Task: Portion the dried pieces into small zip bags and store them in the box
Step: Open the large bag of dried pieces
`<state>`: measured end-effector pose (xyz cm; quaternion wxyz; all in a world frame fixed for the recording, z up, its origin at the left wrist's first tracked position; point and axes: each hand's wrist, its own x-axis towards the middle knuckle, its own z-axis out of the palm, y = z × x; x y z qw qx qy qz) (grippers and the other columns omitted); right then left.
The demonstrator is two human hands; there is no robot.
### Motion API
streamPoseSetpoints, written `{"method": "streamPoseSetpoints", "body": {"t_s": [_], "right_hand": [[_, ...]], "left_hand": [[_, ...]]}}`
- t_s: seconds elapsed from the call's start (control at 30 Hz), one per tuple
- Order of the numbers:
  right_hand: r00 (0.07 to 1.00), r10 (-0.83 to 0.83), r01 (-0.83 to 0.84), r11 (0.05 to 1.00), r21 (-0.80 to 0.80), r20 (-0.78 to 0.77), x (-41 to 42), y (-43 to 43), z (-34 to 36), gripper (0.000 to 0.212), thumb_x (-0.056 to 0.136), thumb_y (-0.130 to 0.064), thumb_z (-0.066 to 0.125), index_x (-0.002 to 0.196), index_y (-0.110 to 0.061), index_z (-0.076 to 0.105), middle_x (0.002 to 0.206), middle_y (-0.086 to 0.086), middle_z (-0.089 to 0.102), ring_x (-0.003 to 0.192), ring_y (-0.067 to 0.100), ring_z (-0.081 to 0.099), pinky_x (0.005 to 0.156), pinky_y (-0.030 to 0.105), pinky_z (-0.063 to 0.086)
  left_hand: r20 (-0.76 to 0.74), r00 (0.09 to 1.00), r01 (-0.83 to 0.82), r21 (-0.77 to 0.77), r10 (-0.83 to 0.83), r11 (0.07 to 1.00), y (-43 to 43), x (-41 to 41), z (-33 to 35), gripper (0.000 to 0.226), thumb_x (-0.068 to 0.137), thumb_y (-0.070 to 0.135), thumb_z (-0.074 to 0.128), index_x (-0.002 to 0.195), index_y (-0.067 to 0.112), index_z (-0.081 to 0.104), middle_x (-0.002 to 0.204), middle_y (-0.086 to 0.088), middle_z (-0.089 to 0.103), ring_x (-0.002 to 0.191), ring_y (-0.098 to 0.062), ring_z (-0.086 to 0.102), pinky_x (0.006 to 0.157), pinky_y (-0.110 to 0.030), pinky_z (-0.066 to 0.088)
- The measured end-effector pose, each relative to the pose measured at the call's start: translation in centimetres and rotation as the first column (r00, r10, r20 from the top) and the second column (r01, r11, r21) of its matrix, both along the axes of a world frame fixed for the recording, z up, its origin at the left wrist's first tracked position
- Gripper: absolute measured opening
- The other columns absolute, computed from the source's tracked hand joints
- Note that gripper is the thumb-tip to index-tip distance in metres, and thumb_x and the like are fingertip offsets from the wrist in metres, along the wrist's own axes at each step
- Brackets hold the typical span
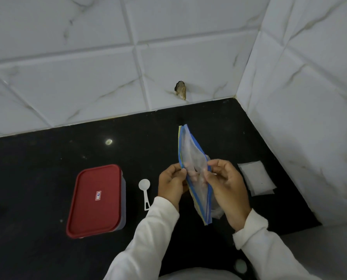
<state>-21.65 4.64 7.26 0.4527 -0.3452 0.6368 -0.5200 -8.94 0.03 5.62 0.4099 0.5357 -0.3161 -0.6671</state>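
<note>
I hold a clear zip bag (193,156) with a blue and yellow seal strip above the black counter (47,168). My left hand (171,183) pinches one side of its mouth and my right hand (226,188) pinches the other, with the mouth spread a little between them. The bag's contents are hard to make out through the plastic. A box with a red lid (97,200) stands shut on the counter to the left. A white plastic scoop (145,190) lies between the box and my left hand.
A small stack of clear small zip bags (256,177) lies on the counter to the right, near the white tiled side wall (310,118). The tiled back wall has a chipped hole (181,89). The counter ends at the corner where the walls meet.
</note>
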Motion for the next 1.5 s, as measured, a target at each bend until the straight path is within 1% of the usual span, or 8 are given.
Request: {"method": "streamPoseSetpoints", "body": {"t_s": [0.23, 0.33, 0.47, 0.67, 1.03, 1.17, 1.33, 1.5], "right_hand": [[0.752, -0.331, 0.281, 0.943, 0.177, 0.570, -3.1, -1.3, 0.9, 0.015, 0.093, -0.004, 0.056, 0.104, -0.013, 0.062, 0.111, 0.015, 0.065, 0.101, 0.023, 0.064, 0.086, 0.035, 0.054], [0.784, -0.256, 0.187, 0.966, 0.178, 0.565, -2.7, -1.1, 1.0, 0.030, 0.088, -0.007, 0.064, 0.117, -0.013, 0.058, 0.116, 0.015, 0.066, 0.105, 0.027, 0.067, 0.092, 0.043, 0.054], [0.804, -0.174, 0.080, 0.979, 0.186, 0.569, -1.1, -0.8, 1.1, 0.028, 0.086, -0.005, 0.065, 0.114, -0.013, 0.062, 0.107, 0.015, 0.070, 0.094, 0.024, 0.068, 0.086, 0.039, 0.057], [0.582, -0.318, 0.244, 0.946, 0.211, 0.749, -3.7, -1.5, 0.4, 0.033, 0.094, -0.007, 0.053, 0.126, -0.008, 0.059, 0.122, 0.014, 0.066, 0.106, 0.020, 0.067, 0.084, 0.030, 0.058], [0.937, -0.070, -0.074, 0.918, 0.389, 0.343, -0.5, 1.2, 0.3, 0.022, 0.083, -0.020, 0.074, 0.103, -0.012, 0.069, 0.100, 0.013, 0.074, 0.093, 0.027, 0.071, 0.089, 0.047, 0.055], [0.785, -0.297, 0.085, 0.921, 0.380, 0.543, -1.7, 1.0, 0.3, 0.015, 0.097, -0.010, 0.053, 0.102, -0.005, 0.066, 0.091, 0.015, 0.071, 0.090, 0.026, 0.068, 0.080, 0.043, 0.055], [0.371, -0.444, 0.118, 0.894, 0.433, 0.816, -0.1, 0.2, -2.2, 0.042, 0.088, 0.012, 0.037, 0.125, 0.003, 0.055, 0.120, 0.027, 0.061, 0.110, 0.037, 0.059, 0.066, 0.049, 0.059], [0.500, -0.498, 0.180, 0.860, 0.478, 0.709, 0.7, -0.1, -3.1, 0.025, 0.088, 0.008, 0.036, 0.086, -0.001, 0.059, 0.073, 0.019, 0.051, 0.060, 0.027, 0.053, 0.049, 0.032, 0.051]], "left_hand": [[-0.456, 0.780, -0.216, 0.446, 0.428, 0.869, -1.6, 1.7, -0.2, 0.021, 0.102, 0.007, 0.042, 0.106, 0.004, 0.063, 0.080, -0.008, 0.056, 0.068, -0.016, 0.054, 0.069, -0.027, 0.051], [-0.179, 0.977, -0.065, 0.278, 0.118, 0.959, 0.0, 0.9, 0.6, 0.012, 0.098, 0.021, 0.058, 0.099, 0.012, 0.065, 0.080, -0.004, 0.067, 0.073, -0.015, 0.063, 0.068, -0.030, 0.054], [0.166, 0.972, 0.150, 0.107, -0.166, 0.983, 1.8, -0.4, 0.0, 0.007, 0.093, 0.017, 0.069, 0.093, 0.014, 0.062, 0.081, -0.004, 0.068, 0.073, -0.017, 0.066, 0.067, -0.034, 0.058], [-0.333, 0.923, -0.140, 0.181, 0.194, 0.973, -0.1, 1.3, 0.8, 0.021, 0.102, 0.007, 0.046, 0.087, 0.010, 0.061, 0.066, -0.003, 0.063, 0.064, -0.012, 0.064, 0.069, -0.027, 0.056], [0.220, 0.954, 0.203, 0.013, -0.201, 0.979, 2.8, 0.5, -0.5, 0.009, 0.088, 0.019, 0.074, 0.082, 0.015, 0.070, 0.077, -0.007, 0.073, 0.078, -0.027, 0.069, 0.076, -0.045, 0.060], [-0.168, 0.979, -0.086, 0.191, 0.119, 0.978, 2.1, 1.3, -0.4, 0.015, 0.099, 0.004, 0.053, 0.096, 0.005, 0.067, 0.078, -0.008, 0.072, 0.076, -0.021, 0.071, 0.066, -0.033, 0.061], [-0.513, 0.756, -0.119, 0.504, 0.407, 0.855, 2.8, -1.4, -2.4, 0.028, 0.102, 0.009, 0.042, 0.121, -0.002, 0.060, 0.113, -0.023, 0.069, 0.091, -0.030, 0.071, 0.061, -0.037, 0.062], [-0.412, 0.801, -0.125, 0.594, 0.434, 0.795, 1.9, -1.7, -4.2, 0.022, 0.101, 0.015, 0.047, 0.104, 0.002, 0.064, 0.085, -0.016, 0.069, 0.072, -0.025, 0.069, 0.053, -0.031, 0.058]]}}
